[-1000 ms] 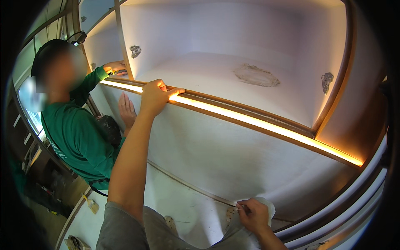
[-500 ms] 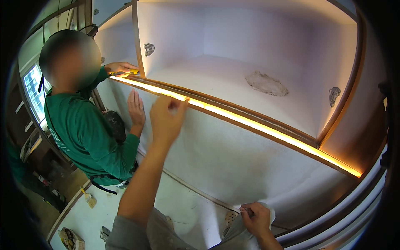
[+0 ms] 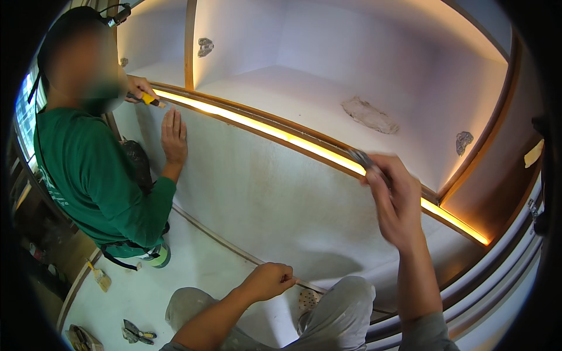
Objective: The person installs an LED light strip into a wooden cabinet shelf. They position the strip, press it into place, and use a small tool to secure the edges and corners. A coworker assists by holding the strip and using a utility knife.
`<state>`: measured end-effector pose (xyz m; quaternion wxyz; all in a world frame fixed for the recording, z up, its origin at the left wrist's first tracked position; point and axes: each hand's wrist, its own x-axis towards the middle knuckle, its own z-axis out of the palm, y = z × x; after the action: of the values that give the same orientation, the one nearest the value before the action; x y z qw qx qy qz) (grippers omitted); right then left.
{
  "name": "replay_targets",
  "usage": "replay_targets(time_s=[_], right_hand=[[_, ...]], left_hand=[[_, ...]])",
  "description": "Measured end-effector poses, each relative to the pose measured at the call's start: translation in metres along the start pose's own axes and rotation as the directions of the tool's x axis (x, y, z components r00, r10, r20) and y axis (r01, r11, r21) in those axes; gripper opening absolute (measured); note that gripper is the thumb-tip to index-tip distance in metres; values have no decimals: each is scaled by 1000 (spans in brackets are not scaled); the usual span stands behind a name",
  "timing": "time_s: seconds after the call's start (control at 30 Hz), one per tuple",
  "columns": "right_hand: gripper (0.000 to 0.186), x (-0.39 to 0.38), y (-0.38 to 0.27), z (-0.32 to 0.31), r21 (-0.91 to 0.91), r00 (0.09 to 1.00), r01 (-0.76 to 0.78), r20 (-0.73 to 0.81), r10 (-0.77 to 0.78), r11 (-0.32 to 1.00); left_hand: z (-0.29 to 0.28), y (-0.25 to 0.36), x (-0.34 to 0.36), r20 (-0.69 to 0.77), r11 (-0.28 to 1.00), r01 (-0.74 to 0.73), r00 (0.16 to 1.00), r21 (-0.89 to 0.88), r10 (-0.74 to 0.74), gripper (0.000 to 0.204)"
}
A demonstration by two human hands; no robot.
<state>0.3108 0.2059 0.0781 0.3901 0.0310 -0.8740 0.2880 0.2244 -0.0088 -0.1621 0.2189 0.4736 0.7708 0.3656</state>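
Observation:
My right hand (image 3: pixel 398 199) is raised in front of the cabinet's lower front edge, closed around a small grey metal tool (image 3: pixel 362 159). Motion blurs the tool's tip, which lies over the wooden edging just above the glowing light strip (image 3: pixel 263 127). Lower down, my left hand (image 3: pixel 269 282) is closed in a loose fist over my knees, apart from the cabinet. Anything inside its fingers is hidden. Behind the strip stands the open cabinet compartment (image 3: pixel 275 88), with a rough-edged patch (image 3: pixel 370 115) on its floor.
At the left, a person in a green top (image 3: pixel 105 175) holds a yellow-handled tool (image 3: pixel 149 98) at the strip, other palm against the panel (image 3: pixel 234 158). A brush (image 3: pixel 100 276) and a dark-handled tool (image 3: pixel 138 332) lie on the floor. Pale bars (image 3: pixel 486 298) curve along the right.
My left hand has withdrawn from the strip down to my knees. My right hand has risen to the strip with the grey tool. The other person's tool hand has shifted slightly.

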Motion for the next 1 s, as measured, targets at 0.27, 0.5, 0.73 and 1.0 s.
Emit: replay_targets(time_s=[0.27, 0.5, 0.73, 1.0], right_hand=[[31, 103, 1, 53, -566, 917, 314, 390, -87, 762], [31, 120, 5, 63, -537, 876, 387, 468, -116, 750], [34, 135, 15, 82, -541, 853, 404, 515, -89, 738], [34, 142, 17, 80, -578, 819, 445, 571, -51, 684]], left_hand=[[16, -18, 11, 106, 999, -24, 994, 42, 19, 32], [12, -23, 14, 103, 999, -26, 994, 19, 24, 37], [20, -23, 19, 118, 1000, -26, 993, 11, 24, 36], [25, -27, 25, 106, 999, -37, 994, 20, 35, 36]])
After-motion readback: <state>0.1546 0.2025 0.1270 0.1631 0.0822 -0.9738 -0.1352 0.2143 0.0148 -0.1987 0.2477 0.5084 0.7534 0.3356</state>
